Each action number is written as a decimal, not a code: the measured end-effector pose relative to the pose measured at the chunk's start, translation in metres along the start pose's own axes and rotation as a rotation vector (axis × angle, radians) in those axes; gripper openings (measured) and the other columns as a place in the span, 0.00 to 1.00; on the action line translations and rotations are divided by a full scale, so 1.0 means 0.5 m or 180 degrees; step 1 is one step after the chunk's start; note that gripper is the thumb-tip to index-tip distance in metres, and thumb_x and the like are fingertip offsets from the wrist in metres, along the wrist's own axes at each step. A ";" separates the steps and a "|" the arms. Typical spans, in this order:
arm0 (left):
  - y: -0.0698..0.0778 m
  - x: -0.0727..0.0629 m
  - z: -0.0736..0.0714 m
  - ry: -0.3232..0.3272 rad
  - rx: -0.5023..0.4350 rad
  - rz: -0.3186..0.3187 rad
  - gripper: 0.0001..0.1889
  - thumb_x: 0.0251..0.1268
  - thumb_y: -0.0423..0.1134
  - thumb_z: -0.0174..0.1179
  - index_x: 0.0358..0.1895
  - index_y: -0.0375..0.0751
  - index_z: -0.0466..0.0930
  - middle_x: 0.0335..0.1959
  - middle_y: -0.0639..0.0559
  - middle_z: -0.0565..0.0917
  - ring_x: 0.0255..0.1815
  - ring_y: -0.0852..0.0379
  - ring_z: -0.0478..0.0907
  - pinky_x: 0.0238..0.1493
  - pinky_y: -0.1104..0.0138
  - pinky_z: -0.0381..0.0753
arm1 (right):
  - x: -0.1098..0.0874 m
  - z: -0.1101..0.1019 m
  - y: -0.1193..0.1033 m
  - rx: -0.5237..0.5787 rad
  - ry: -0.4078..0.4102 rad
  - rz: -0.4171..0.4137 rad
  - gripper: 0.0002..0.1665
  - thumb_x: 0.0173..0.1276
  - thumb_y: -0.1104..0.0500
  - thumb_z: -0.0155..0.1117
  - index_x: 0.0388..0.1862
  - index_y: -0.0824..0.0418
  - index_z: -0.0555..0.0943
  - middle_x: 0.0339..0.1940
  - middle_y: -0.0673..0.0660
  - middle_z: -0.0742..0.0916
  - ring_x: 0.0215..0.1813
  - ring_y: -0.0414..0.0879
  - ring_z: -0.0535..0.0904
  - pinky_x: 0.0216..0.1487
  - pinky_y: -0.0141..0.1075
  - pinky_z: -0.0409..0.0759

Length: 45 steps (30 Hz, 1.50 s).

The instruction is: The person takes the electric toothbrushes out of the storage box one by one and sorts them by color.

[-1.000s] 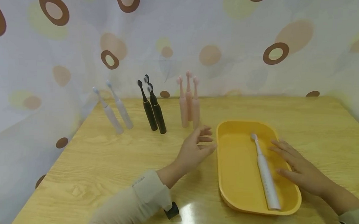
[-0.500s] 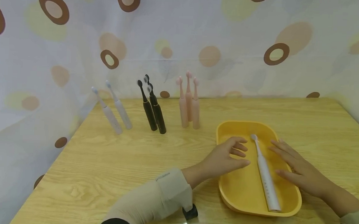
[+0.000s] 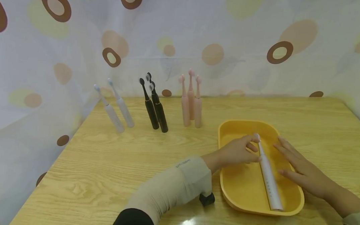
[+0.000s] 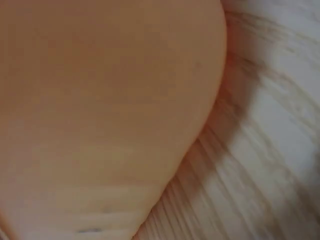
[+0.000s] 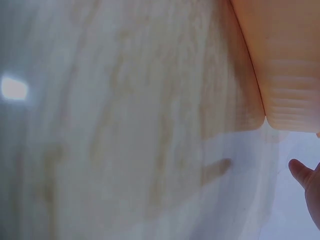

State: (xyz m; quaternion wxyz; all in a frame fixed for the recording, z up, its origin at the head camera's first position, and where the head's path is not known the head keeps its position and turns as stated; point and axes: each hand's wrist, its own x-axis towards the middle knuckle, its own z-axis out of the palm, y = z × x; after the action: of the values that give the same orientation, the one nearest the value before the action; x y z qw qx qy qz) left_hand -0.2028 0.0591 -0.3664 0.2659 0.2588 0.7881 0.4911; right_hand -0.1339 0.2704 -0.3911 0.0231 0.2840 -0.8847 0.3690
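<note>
A white electric toothbrush (image 3: 269,180) lies lengthwise inside the yellow tray (image 3: 233,195), its head toward the far end. My left hand (image 3: 237,151) reaches over the tray's left rim. Its index finger is at the brush head and its thumb at the neck, with a gap between them; whether they touch is hard to tell. On the other side, my right hand (image 3: 305,173) lies over the right rim, fingers extended and apart from the toothbrush. The left wrist view is mostly filled by the left hand (image 4: 100,110). In the right wrist view a thumb (image 5: 310,185) shows below the tray's outer wall (image 5: 290,65).
Toward the back of the wooden table (image 3: 104,176) stand three groups of electric toothbrushes: two white ones (image 3: 114,118), three black ones (image 3: 151,113) and three pink ones (image 3: 185,111). A patterned cloth (image 3: 177,25) hangs behind the table.
My left hand has moved right, from beside the pink toothbrushes across the tray's left rim to the white toothbrush's head and neck. The right hand and the tray have stayed in place.
</note>
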 end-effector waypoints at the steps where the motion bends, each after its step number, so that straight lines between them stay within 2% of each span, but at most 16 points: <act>1: -0.001 0.004 0.002 -0.0022 0.0070 -0.0036 0.29 0.50 0.39 0.62 0.57 0.49 0.63 0.41 0.57 0.74 0.34 0.65 0.74 0.32 0.74 0.73 | 0.000 0.000 0.000 0.0020 -0.0014 -0.0001 0.38 0.59 0.69 0.52 0.67 0.61 0.49 0.68 0.58 0.43 0.66 0.39 0.33 0.61 0.37 0.35; 4: -0.005 0.015 0.008 -0.0116 0.0378 -0.0118 0.28 0.50 0.40 0.62 0.56 0.50 0.64 0.42 0.57 0.75 0.37 0.64 0.72 0.33 0.74 0.72 | 0.000 -0.004 0.002 -0.0048 -0.0049 -0.0002 0.39 0.59 0.68 0.53 0.67 0.60 0.49 0.68 0.58 0.44 0.66 0.38 0.35 0.62 0.35 0.37; 6: -0.006 0.021 0.012 -0.0177 0.0546 -0.0178 0.28 0.49 0.40 0.62 0.56 0.51 0.65 0.43 0.56 0.75 0.38 0.64 0.72 0.33 0.75 0.72 | 0.003 -0.009 0.004 -0.0153 -0.0073 0.0013 0.39 0.59 0.67 0.55 0.67 0.59 0.51 0.68 0.57 0.45 0.66 0.37 0.36 0.61 0.28 0.40; 8: -0.007 0.025 0.015 -0.0247 0.0660 -0.0235 0.28 0.48 0.39 0.62 0.56 0.50 0.65 0.45 0.55 0.74 0.38 0.64 0.72 0.32 0.75 0.72 | 0.005 -0.016 0.007 -0.0225 -0.0092 0.0062 0.39 0.58 0.67 0.56 0.66 0.58 0.53 0.68 0.55 0.48 0.66 0.35 0.39 0.54 0.17 0.45; 10: -0.007 0.029 0.018 -0.0343 0.0792 -0.0266 0.29 0.48 0.39 0.63 0.56 0.51 0.64 0.46 0.54 0.74 0.37 0.64 0.72 0.31 0.75 0.71 | 0.006 -0.022 0.008 -0.0186 -0.0113 0.0160 0.38 0.58 0.66 0.57 0.66 0.56 0.55 0.68 0.53 0.50 0.65 0.33 0.41 0.53 0.17 0.49; 13: -0.007 0.033 0.021 -0.0557 0.1110 -0.0185 0.30 0.49 0.41 0.62 0.59 0.52 0.63 0.49 0.54 0.73 0.41 0.64 0.71 0.35 0.77 0.70 | 0.006 -0.030 0.008 -0.0059 -0.0117 0.0280 0.36 0.59 0.66 0.56 0.65 0.54 0.56 0.68 0.51 0.52 0.64 0.31 0.44 0.59 0.35 0.55; 14: -0.006 0.035 0.022 -0.0647 0.1248 -0.0148 0.31 0.50 0.43 0.61 0.60 0.53 0.62 0.51 0.54 0.72 0.44 0.65 0.70 0.38 0.77 0.68 | 0.005 -0.031 0.008 -0.0047 -0.0110 0.0297 0.36 0.59 0.66 0.57 0.65 0.54 0.57 0.68 0.51 0.52 0.64 0.30 0.44 0.59 0.37 0.54; 17: -0.006 0.039 0.026 -0.0896 0.1662 -0.0047 0.32 0.53 0.49 0.58 0.63 0.56 0.57 0.57 0.56 0.66 0.54 0.66 0.62 0.49 0.77 0.62 | 0.005 -0.031 0.007 0.0019 -0.0112 0.0321 0.36 0.58 0.65 0.57 0.65 0.53 0.57 0.68 0.52 0.52 0.63 0.30 0.44 0.54 0.59 0.52; 21: -0.005 0.042 0.034 -0.1035 0.2171 -0.0104 0.31 0.56 0.55 0.52 0.64 0.63 0.53 0.60 0.61 0.59 0.58 0.68 0.54 0.55 0.74 0.56 | 0.008 -0.030 0.009 -0.0037 -0.0110 0.0249 0.37 0.58 0.65 0.58 0.65 0.54 0.57 0.68 0.53 0.53 0.63 0.29 0.43 0.44 0.67 0.53; 25: -0.004 0.044 0.040 -0.0999 0.2493 -0.0126 0.30 0.56 0.58 0.50 0.63 0.66 0.54 0.58 0.64 0.60 0.54 0.71 0.55 0.51 0.76 0.59 | 0.011 -0.032 0.012 -0.0326 -0.0083 0.0112 0.37 0.56 0.63 0.60 0.65 0.53 0.59 0.67 0.56 0.56 0.63 0.29 0.43 0.45 0.66 0.54; 31: -0.006 0.043 0.042 -0.0796 0.2410 -0.0167 0.23 0.56 0.56 0.51 0.57 0.63 0.64 0.46 0.62 0.68 0.43 0.68 0.62 0.41 0.76 0.63 | 0.007 -0.028 0.016 -0.0349 -0.0066 0.0075 0.37 0.57 0.65 0.59 0.65 0.54 0.58 0.67 0.57 0.55 0.64 0.31 0.42 0.47 0.66 0.53; 35: -0.005 0.040 0.043 -0.0631 0.2393 -0.0300 0.19 0.56 0.55 0.51 0.52 0.59 0.69 0.43 0.62 0.72 0.43 0.67 0.64 0.40 0.76 0.63 | 0.005 -0.023 0.016 -0.0351 -0.0044 0.0101 0.37 0.58 0.65 0.58 0.65 0.53 0.57 0.67 0.55 0.54 0.65 0.32 0.42 0.54 0.60 0.51; 37: -0.005 0.039 0.043 -0.0576 0.2438 -0.0336 0.19 0.56 0.55 0.51 0.51 0.57 0.71 0.43 0.62 0.73 0.42 0.66 0.65 0.39 0.77 0.64 | 0.004 -0.021 0.016 -0.0389 -0.0030 0.0101 0.37 0.58 0.65 0.58 0.65 0.53 0.57 0.67 0.54 0.55 0.65 0.32 0.42 0.60 0.49 0.49; 39: -0.004 0.039 0.042 -0.0537 0.2450 -0.0340 0.18 0.56 0.55 0.51 0.49 0.56 0.71 0.42 0.62 0.74 0.40 0.67 0.66 0.37 0.78 0.64 | 0.003 -0.021 0.015 -0.0358 -0.0022 0.0092 0.37 0.58 0.66 0.57 0.65 0.54 0.57 0.67 0.54 0.54 0.65 0.32 0.42 0.59 0.53 0.49; 42: -0.004 0.038 0.040 -0.0480 0.2457 -0.0300 0.17 0.55 0.54 0.52 0.47 0.55 0.72 0.38 0.62 0.74 0.36 0.67 0.67 0.34 0.79 0.64 | 0.003 -0.020 0.015 -0.0410 0.0003 0.0094 0.37 0.58 0.66 0.57 0.66 0.54 0.56 0.68 0.53 0.54 0.64 0.31 0.42 0.62 0.41 0.46; 45: -0.003 0.038 0.038 -0.0385 0.2411 -0.0275 0.16 0.54 0.54 0.53 0.45 0.55 0.72 0.36 0.60 0.73 0.33 0.67 0.66 0.31 0.79 0.64 | 0.004 -0.020 0.014 -0.0368 0.0015 0.0091 0.37 0.58 0.66 0.57 0.66 0.54 0.56 0.68 0.52 0.54 0.64 0.31 0.42 0.62 0.49 0.45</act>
State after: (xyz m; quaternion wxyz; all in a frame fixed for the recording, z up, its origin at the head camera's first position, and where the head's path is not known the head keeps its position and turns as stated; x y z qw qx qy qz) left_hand -0.2041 0.0831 -0.3780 0.2179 0.3337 0.9068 0.1373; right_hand -0.1410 0.2803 -0.3878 0.0363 0.2687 -0.9084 0.3182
